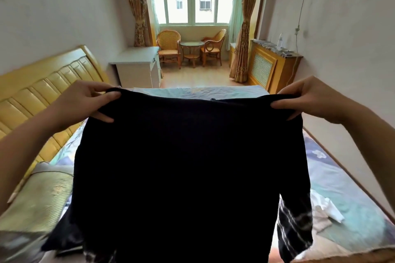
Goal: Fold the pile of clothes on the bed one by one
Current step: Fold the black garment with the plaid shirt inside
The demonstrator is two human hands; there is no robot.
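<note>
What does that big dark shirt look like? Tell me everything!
The shirt is very dark, navy or black, plain soft cloth. It hangs spread out in the air over the bed. The left hand pinches one top corner and the right hand pinches the other, so the top edge stretches between them. A short sleeve with pale stripes or marks droops on the right side. Its bottom runs out of the picture.

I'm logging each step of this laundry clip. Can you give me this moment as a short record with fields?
garment: dark shirt, held up spread, hanging in the air above the bed
left hand: pinches the shirt's top left corner
right hand: pinches the shirt's top right corner
still unfolded: white clothes crumpled on the bed, at the right
fold state: not yet begun
background: two wicker chairs by the window
</note>
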